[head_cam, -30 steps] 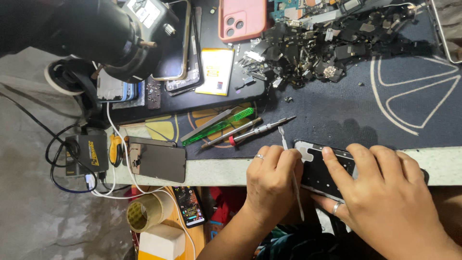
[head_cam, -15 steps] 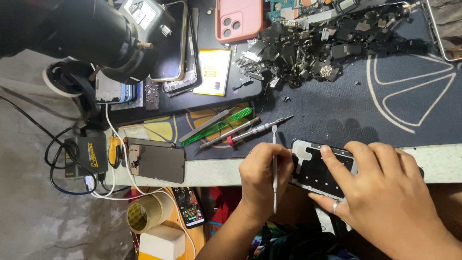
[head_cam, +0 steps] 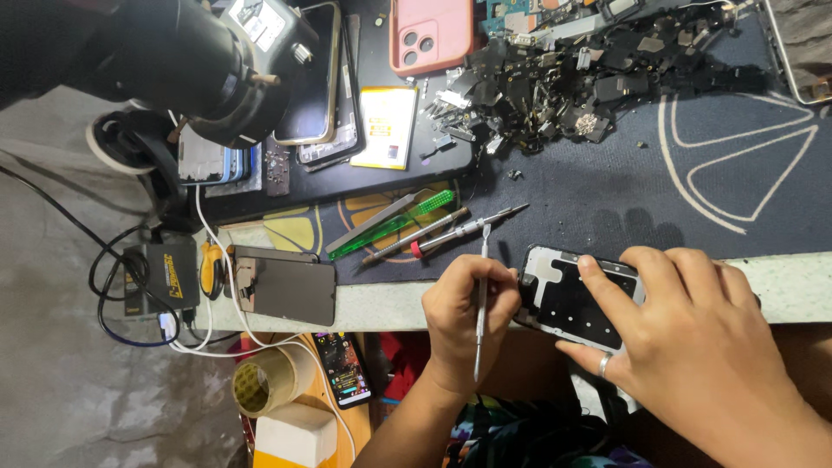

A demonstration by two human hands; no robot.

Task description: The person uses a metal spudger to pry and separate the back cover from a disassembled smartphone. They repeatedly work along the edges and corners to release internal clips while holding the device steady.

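- An opened phone (head_cam: 579, 299) lies at the near edge of a dark work mat (head_cam: 711, 173), its back cover off and a metal frame with a black inner plate showing
- Judged from this, the disassembly is under way: the back is already off, while the inner plate and frame look to be in place
- The right hand (head_cam: 693, 347) lies flat across the phone's right half, fingers spread and pressing down to steady it; a ring shows on one finger
- The left hand (head_cam: 464, 316) is closed around a thin metal tool (head_cam: 481, 299), held nearly upright like a pen, just beside the phone's left edge
- Whether the tool's working end touches the phone cannot be told
- Two screwdrivers (head_cam: 451, 232) and a green pry tool (head_cam: 394, 224) lie on the mat above the left hand
- A heap of small dark phone parts (head_cam: 563, 87) sits farther back, with a pink phone case (head_cam: 431, 35) beside it
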